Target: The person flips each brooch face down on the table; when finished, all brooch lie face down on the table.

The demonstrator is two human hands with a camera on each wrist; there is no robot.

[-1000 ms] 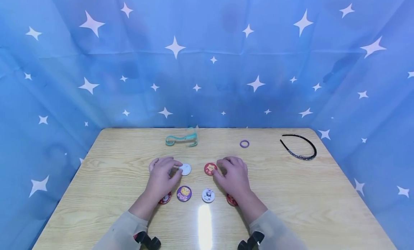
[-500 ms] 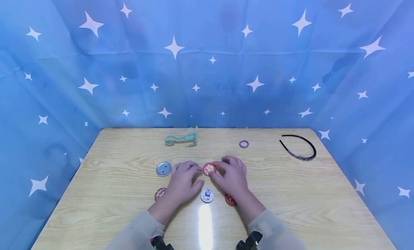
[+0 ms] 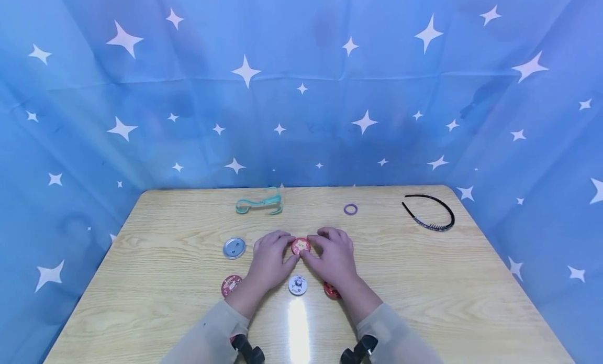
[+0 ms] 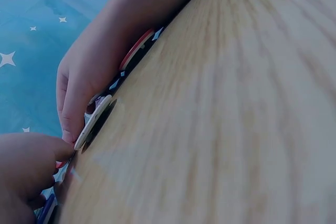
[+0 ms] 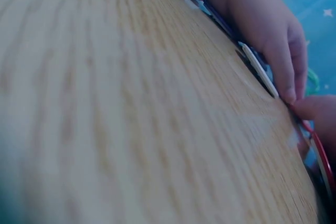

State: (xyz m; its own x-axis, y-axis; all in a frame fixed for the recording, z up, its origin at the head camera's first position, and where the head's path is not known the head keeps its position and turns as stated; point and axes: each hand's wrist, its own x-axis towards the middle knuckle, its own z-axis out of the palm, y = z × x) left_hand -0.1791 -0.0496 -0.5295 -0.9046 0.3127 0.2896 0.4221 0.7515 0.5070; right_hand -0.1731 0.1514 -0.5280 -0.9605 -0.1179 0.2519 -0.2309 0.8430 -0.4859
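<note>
1. Left hand (image 3: pixel 272 256) has moved rightward since a second ago; its thumb and forefinger now pinch the left edge of the red badge (image 3: pixel 301 245)
2. Right hand (image 3: pixel 335 254) pinches that badge's right edge, as it did before
3. The badge sits between both hands, beyond the white badge (image 3: pixel 297 285) on the table (image 3: pixel 424 290)
4. The silver badge (image 3: pixel 234 247), largely covered earlier, now shows fully left of the left hand

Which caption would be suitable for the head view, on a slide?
Left hand and right hand hold a round red badge with a yellow star at a pale wooden table.
</note>
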